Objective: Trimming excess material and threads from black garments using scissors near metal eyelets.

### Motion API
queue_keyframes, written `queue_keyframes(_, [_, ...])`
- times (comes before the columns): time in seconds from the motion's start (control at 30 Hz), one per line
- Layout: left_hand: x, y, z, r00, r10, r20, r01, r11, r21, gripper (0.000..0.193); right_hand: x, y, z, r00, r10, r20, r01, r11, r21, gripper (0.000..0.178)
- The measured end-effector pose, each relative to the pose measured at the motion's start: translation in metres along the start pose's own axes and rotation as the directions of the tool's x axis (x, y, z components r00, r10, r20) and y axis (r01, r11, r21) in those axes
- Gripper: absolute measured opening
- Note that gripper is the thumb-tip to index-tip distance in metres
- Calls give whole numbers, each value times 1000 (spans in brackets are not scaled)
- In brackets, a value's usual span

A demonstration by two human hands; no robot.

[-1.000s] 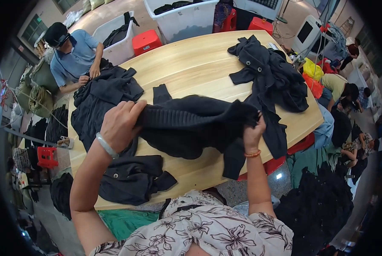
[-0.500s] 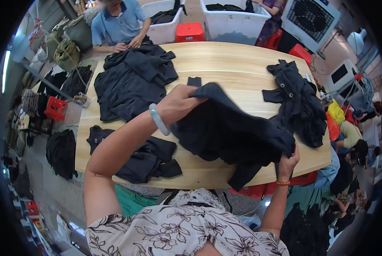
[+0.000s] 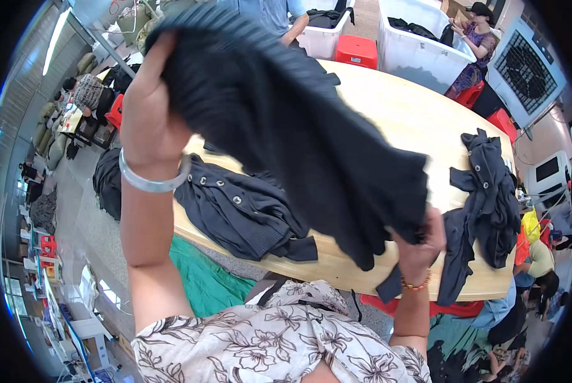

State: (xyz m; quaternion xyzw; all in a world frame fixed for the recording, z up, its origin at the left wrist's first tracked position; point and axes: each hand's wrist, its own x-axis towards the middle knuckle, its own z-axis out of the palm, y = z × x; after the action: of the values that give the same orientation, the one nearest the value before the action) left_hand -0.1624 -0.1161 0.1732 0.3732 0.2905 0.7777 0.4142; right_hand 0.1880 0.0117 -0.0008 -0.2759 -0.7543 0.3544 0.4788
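Note:
A dark ribbed knit garment [image 3: 298,134] is stretched through the air above the wooden table [image 3: 413,115]. My left hand [image 3: 148,121], raised high at the left, grips its ribbed edge; the fingertips are hidden behind the cloth. At the lower right, my right hand [image 3: 423,246] pinches the garment's other end near the table's front edge. Beneath it, closer to my left forearm, lies a dark buttoned cardigan [image 3: 241,217]. Another dark cardigan with light buttons [image 3: 487,169] is heaped on the table's right side, beyond my right hand.
Across the table stands a co-worker in a blue shirt [image 3: 260,16], partly covered by the lifted garment. Behind are a red stool [image 3: 356,51] and a large white bin [image 3: 420,60] with dark clothes. Green cloth [image 3: 209,277] lies below the table's front left edge.
My left hand has swung up and left, lifting the garment and drawing it out between both hands. My right hand still grips its end. The view has shifted leftward.

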Motion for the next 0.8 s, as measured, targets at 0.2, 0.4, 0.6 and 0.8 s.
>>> queue_keyframes(0.2, [-66,9,-242,733,189,-653,-54,974,221,35,-6,-32,182,883,-190,430,161,981,104,43])
queue_keyframes(0.4, [-211,-125,-439,541,465,-701,641,311,701,66,-105,53,272,680,17,733,-7,1000,-17,19])
queue_keyframes(0.6, [-229,-214,-333,891,-98,-444,304,-598,742,65,-111,151,146,868,496,17,-422,756,-501,20])
queue_keyframes(0.8, [-185,-216,-291,683,-172,-710,272,-842,466,58,-158,214,-72,465,597,-654,-852,100,-514,89])
